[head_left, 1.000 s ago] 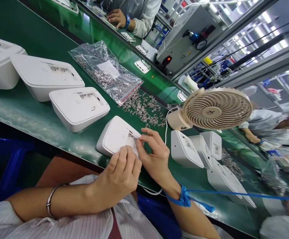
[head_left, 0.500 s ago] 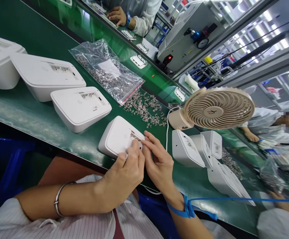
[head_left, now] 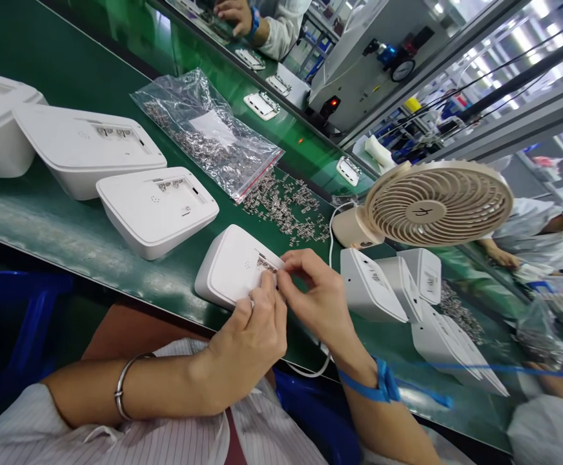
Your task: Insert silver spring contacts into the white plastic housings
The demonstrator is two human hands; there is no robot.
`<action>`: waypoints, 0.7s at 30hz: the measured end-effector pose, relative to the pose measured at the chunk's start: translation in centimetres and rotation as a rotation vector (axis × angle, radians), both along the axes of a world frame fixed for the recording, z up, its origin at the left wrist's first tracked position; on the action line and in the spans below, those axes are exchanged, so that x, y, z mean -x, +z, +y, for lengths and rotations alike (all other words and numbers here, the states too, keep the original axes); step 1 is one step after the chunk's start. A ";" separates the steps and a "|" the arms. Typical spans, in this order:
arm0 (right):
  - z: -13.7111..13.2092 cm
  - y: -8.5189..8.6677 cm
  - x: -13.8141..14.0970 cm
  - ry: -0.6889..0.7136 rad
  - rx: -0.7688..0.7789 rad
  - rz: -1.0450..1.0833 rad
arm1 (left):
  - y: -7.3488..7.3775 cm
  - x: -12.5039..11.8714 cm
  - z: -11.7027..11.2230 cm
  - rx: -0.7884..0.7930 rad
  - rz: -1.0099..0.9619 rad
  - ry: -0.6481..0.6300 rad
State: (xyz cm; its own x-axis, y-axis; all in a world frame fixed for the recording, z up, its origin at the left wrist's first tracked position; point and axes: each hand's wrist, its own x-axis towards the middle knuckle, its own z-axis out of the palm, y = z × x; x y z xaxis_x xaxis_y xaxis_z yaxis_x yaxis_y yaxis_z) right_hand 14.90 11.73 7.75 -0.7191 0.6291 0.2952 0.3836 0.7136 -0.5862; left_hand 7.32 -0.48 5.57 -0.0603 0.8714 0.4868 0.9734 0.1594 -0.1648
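Observation:
A white plastic housing (head_left: 230, 268) with a recessed battery compartment lies on the green bench before me. My left hand (head_left: 257, 320), fingers curled, presses its fingertips into that compartment. Small metal contacts show dimly there beside the fingertips. At the housing's right end my right hand (head_left: 320, 294) has thumb and forefinger pinched together, close to the left fingertips. Whatever either hand pinches is hidden. Loose metal contact clips (head_left: 291, 210) lie scattered behind the housing, spilling beside a clear zip bag (head_left: 208, 139) full of more.
Several similar white housings stand left (head_left: 158, 210) and right (head_left: 371, 287) of my hands. A beige fan (head_left: 431, 206) with a white cable rises at back right. Co-workers' hands work across the bench (head_left: 235, 16) and at far right (head_left: 504, 255). White frames (head_left: 262, 105) lie on the green line behind.
My right hand's fingers have bent further into a pinch at the housing's end. My left hand stays at the compartment. The opposite co-worker's hand has shifted up, and the view has moved slightly.

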 end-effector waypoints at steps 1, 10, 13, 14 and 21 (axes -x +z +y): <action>0.2 -0.1 0.3 -0.032 0.043 0.029 | 0.0 -0.1 -0.1 0.004 0.003 0.002; -2.4 -0.4 -2.4 0.118 0.005 -0.190 | 1.9 6.9 -1.6 -0.265 -0.132 0.097; -3.4 -1.2 -2.6 0.156 -0.208 -0.197 | 1.4 10.0 -2.3 -0.184 -0.116 0.276; -3.4 -1.4 -2.5 0.167 -0.240 -0.179 | 1.1 10.6 -2.5 -0.141 -0.116 0.301; -0.6 0.3 -2.7 0.444 -0.099 -0.254 | 0.8 14.1 -3.8 -0.208 -0.211 0.312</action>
